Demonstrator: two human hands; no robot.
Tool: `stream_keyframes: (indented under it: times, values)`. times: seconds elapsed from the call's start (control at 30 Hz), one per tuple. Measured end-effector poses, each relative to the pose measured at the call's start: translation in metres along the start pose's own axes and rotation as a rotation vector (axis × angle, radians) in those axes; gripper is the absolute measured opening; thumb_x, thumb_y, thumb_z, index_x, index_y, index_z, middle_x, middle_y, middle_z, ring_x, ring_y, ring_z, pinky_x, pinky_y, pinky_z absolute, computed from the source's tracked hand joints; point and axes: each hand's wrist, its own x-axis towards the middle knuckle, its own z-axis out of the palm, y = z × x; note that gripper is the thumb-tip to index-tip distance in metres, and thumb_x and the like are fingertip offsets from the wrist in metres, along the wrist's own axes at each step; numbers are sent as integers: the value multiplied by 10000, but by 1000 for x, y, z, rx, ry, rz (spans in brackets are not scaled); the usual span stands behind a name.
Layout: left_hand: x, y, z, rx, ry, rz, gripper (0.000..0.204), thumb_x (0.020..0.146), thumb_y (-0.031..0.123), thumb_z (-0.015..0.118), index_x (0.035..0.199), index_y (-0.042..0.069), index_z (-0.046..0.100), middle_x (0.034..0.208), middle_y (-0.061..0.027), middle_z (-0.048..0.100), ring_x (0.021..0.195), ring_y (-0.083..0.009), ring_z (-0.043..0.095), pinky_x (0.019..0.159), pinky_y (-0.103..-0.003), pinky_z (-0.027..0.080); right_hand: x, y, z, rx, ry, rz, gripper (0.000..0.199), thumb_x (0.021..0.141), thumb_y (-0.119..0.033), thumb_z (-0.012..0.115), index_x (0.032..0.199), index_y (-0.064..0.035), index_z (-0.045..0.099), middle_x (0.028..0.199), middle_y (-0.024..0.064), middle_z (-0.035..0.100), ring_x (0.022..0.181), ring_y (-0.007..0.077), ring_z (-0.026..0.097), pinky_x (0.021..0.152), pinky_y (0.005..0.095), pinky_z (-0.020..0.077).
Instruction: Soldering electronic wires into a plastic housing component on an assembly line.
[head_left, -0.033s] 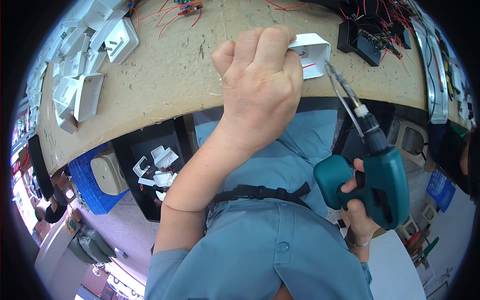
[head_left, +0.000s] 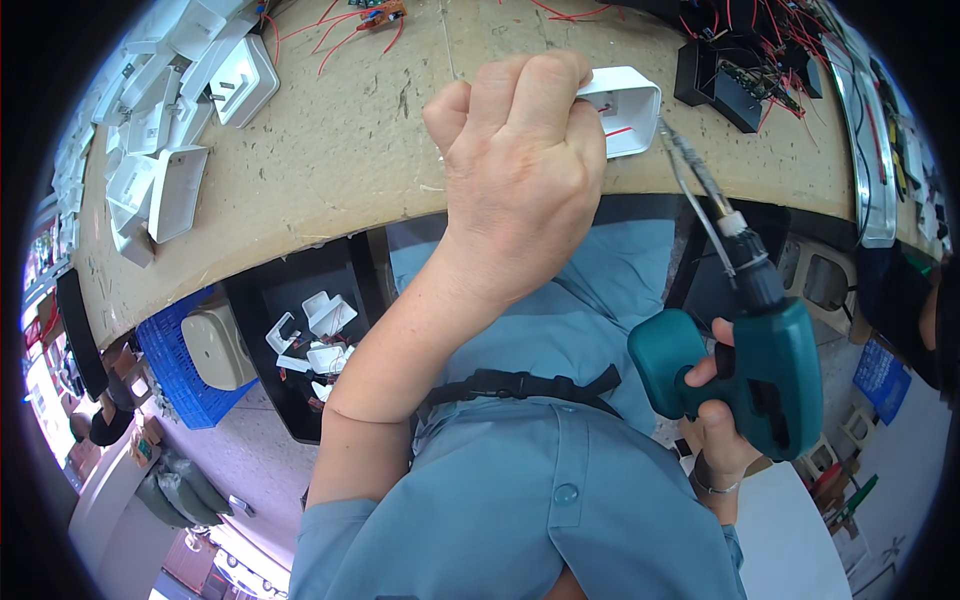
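Observation:
My left hand (head_left: 525, 170) is closed on a small white plastic housing (head_left: 635, 95) at the near edge of the table. The back of this hand hides much of the housing and whatever the fingertips pinch. Inside the housing a short red wire (head_left: 619, 132) and a small metal part show. My right hand (head_left: 722, 440) grips a dark green soldering gun (head_left: 785, 350), with fingers wrapped around its handle near the black trigger. Its long tip, with a thin metal tube alongside, points up and left. The tip ends just right of the housing, slightly apart from it.
White plastic housings (head_left: 180, 185) lie piled at the table's left. Black boxes (head_left: 735, 95) and red-wired circuit boards crowd the far right, beside a metal strip (head_left: 877, 215). Below the table edge, a black bin (head_left: 290, 400) holds white parts, next to a blue crate (head_left: 165, 350).
The soldering gun has shifted slightly right, its tip drawing away from the housing's rim. My left hand and the housing have stayed in place.

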Motion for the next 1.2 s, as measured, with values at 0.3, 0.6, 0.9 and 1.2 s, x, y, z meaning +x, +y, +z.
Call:
stream_keyframes:
  times: [0.3, 0.6, 0.9, 1.2]
  values:
    - [-4, 1, -7, 102, -49, 33, 145, 653, 110, 633, 784, 50, 640, 1090, -29, 532, 1011, -193, 498, 817, -387, 274, 21, -2, 12, 216, 77, -81, 795, 819, -436, 689, 1365, 22, 336, 1309, 293, 451, 794, 147, 587, 632, 230, 499]
    - [-4, 5, -14, 125, 71, 65, 251, 633, 235, 728, 876, 176, 702, 1176, -30, 550, 1055, -218, 474, 843, -378, 248, 70, 13, 46, 788, -312, 12, 754, 861, -458, 623, 1395, -21, 320, 1419, 306, 300, 1024, 228, 588, 743, 284, 541]
    - [-1, 0, -9, 7, 83, 110, 231, 597, 251, 670, 815, 173, 681, 1128, 11, 568, 1033, -176, 483, 850, -393, 242, 93, 27, 51, 989, -504, 55, 780, 866, -392, 635, 1391, 32, 244, 1400, 307, 316, 1246, 368, 457, 909, 359, 528]
    - [0, -8, -21, -136, 31, 185, 195, 599, 229, 666, 792, 194, 670, 839, 64, 573, 797, -123, 526, 746, -341, 270, 106, 26, 42, 896, -472, 63, 816, 844, -404, 653, 1391, 42, 244, 1359, 304, 370, 1266, 394, 423, 1033, 379, 438]
